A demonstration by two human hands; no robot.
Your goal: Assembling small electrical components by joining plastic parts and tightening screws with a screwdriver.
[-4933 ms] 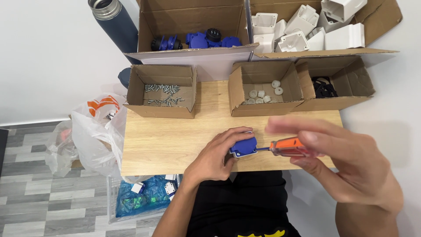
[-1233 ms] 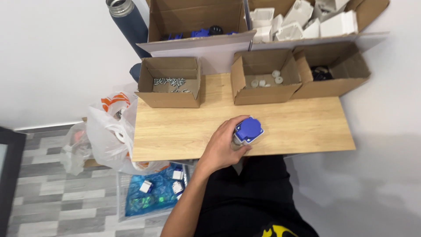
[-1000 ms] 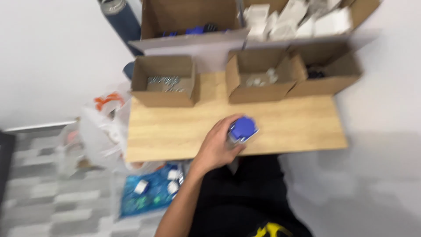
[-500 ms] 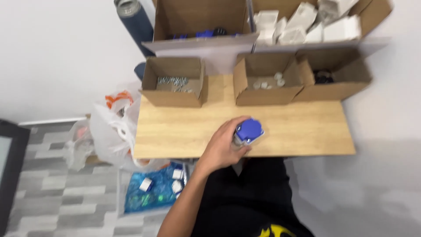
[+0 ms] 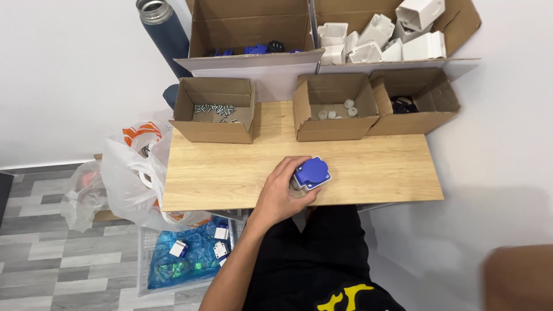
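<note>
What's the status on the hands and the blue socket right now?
Left hand grips blue socket on wooden table. Right hand: blurred at the corner, apparently empty. Nothing around the socket.

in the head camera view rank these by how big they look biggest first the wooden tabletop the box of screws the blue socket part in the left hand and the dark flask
1. wooden tabletop
2. box of screws
3. dark flask, partly cut off at the frame's top, so unsure
4. blue socket part, held by the left hand

body: bare forearm (image 5: 242, 270), no sleeve | clothing: black garment (image 5: 311, 259) | marking: yellow print (image 5: 340, 296)
</note>
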